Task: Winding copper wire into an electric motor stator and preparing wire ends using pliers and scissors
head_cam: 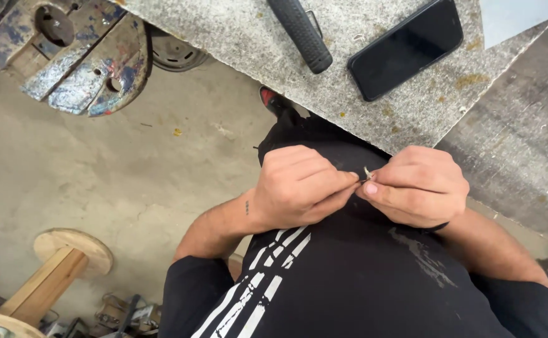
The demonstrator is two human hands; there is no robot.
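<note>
Closest to us, our own black shirt [361, 281] with white stripes filled the lower part of the view, and just above it our two hands met in front of our body. Our left hand [299, 188] was curled almost into a fist, its thumb and forefinger pressed together on one end of a tiny pale sliver [368, 173]; our right hand [419, 186] was curled the same way, thumb and forefinger pinching the other end, so the fingertips of both hands nearly touched around it. The sliver was too small for us to tell what it was made of; only a short pale tip stuck up between the fingertips. Beyond the hands, the grey speckled tabletop [249, 31] ran across the upper part of the view, and on it lay a black phone [407, 47], screen dark, with a black ribbed handle [300, 32] just beside it. To the left, below the table edge, was the concrete floor [98, 163]. On it, near our left elbow, stood a small wooden spool [61, 263], and farther off a larger paint-stained wooden reel [73, 56] lay at the top left corner.
</note>
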